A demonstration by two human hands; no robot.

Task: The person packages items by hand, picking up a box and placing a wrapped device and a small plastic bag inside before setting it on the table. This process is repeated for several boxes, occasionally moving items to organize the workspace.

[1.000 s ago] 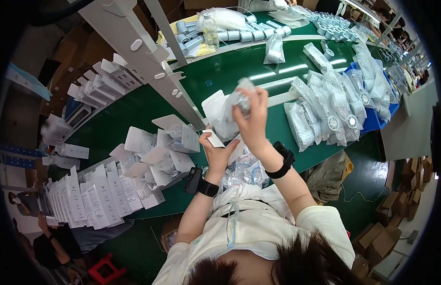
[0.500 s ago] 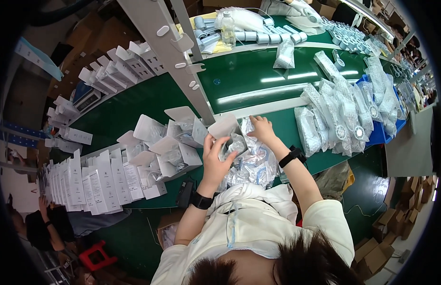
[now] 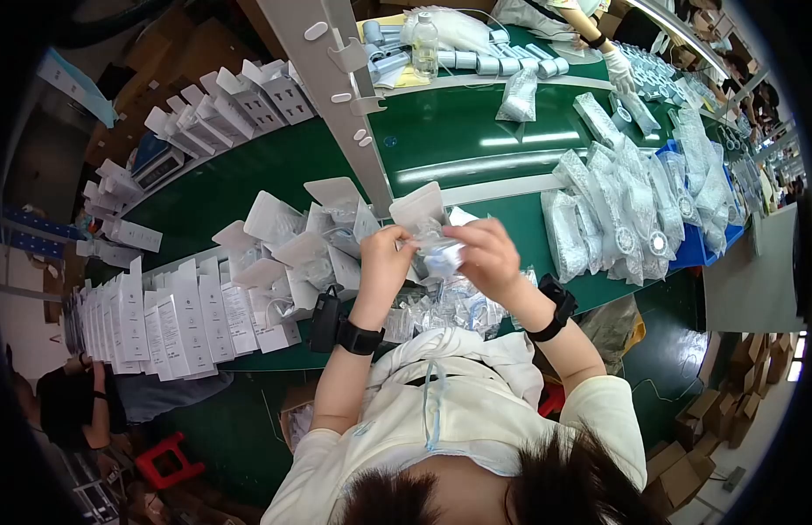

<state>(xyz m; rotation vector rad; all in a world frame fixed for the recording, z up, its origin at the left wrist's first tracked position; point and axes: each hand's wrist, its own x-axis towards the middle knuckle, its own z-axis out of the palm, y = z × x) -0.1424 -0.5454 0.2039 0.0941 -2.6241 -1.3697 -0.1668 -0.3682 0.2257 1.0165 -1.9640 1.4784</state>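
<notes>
Between my hands is a small clear plastic bag (image 3: 441, 255) with something white and blue in it. My left hand (image 3: 386, 261) pinches its left end, fingers pressed together. At its other end my right hand (image 3: 492, 260) is closed, slightly smeared by motion. An open white box (image 3: 418, 206) stands just behind them, its flap raised and its lower part hidden by the hands. A heap of similar clear bags (image 3: 458, 309) lies on the table under my wrists. To the left of my left hand are several open white boxes (image 3: 311, 262) with clear wrapped contents.
Closed-up white boxes (image 3: 174, 328) stand in a row at the left. Bubble-wrapped items (image 3: 603, 214) pile up at the right, beside a blue bin (image 3: 693, 249). A grey metal post (image 3: 340, 96) rises behind the boxes. A co-worker's gloved hand (image 3: 618, 70) reaches over grey-blue parts at the far right.
My left hand has let go of the white box, which now stands behind. My right hand has come back from the heap's far side, and both hands now hold a bag. A co-worker's gloved hand has appeared.
</notes>
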